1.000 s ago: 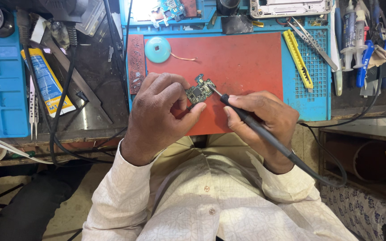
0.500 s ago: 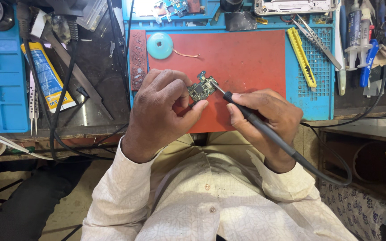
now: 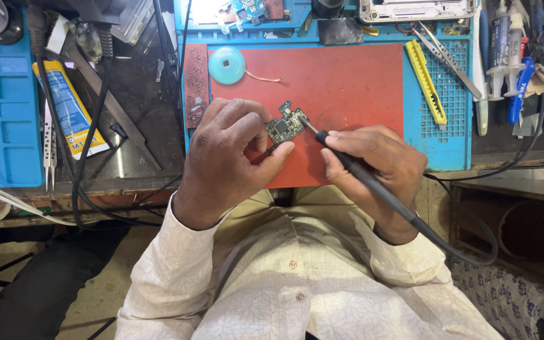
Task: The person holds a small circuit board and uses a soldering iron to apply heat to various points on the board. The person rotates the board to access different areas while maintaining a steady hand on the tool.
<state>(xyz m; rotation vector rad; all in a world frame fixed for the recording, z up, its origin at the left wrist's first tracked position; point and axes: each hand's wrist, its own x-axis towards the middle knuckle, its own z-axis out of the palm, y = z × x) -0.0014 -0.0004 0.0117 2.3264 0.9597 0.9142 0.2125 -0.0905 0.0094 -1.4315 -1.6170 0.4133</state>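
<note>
My left hand [image 3: 228, 157] pinches a small green circuit board [image 3: 284, 126] above the red work mat [image 3: 347, 82]. In my right hand [image 3: 379, 167] I grip a black soldering iron [image 3: 354, 170] like a pen. Its metal tip touches the right edge of the board. The iron's black cable runs down to the right past my wrist. A round teal solder-wick spool [image 3: 226, 65] with a loose copper tail lies on the mat behind my left hand.
A blue tray frame [image 3: 448, 126] borders the mat. A yellow utility knife [image 3: 424, 79], tweezers [image 3: 445, 53], syringes [image 3: 502, 50] and blue-handled pliers [image 3: 536, 82] lie right. Left are a glue tube [image 3: 70, 113], cables and another blue tray [image 3: 7, 126].
The view has shifted slightly. My hands hold the board and iron much as before, the iron's tip staying at the board's edge.
</note>
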